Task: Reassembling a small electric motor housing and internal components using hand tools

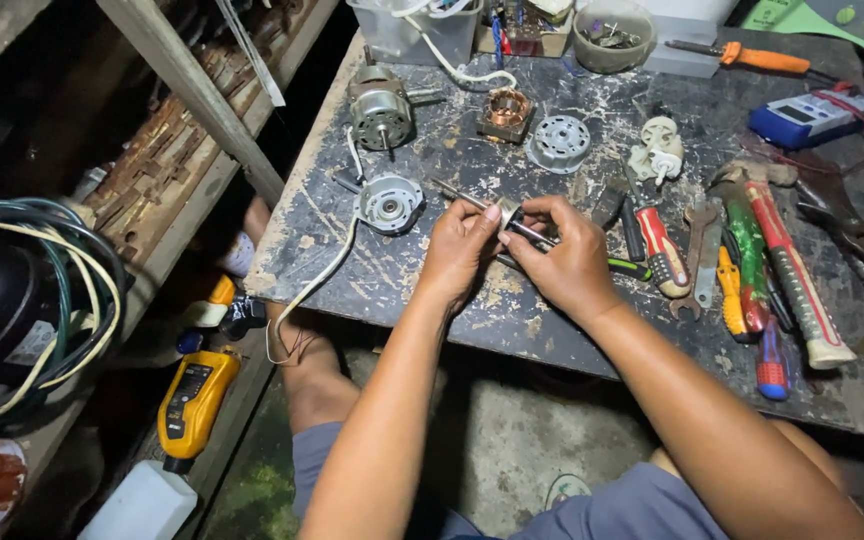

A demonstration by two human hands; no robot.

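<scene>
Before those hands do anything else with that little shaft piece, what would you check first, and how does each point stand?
1. Left hand and right hand both on the metal shaft piece: ok.
2. Piece held over the worktable, not beyond its edge: ok.
3. Motor end cover near the left hand: ok.
4. Red-handled screwdriver close to the right hand: ok.
5. Firmness of grip on the piece: cannot tell.

Bare metal over worn black paint

Between the hands (517, 250) the shaft (472, 200) gleamed as polished steel; beneath them the tabletop (552, 320) showed matt, scratched, flaking black paint; right lay glossy plastic-handled tools (752, 260).
</scene>
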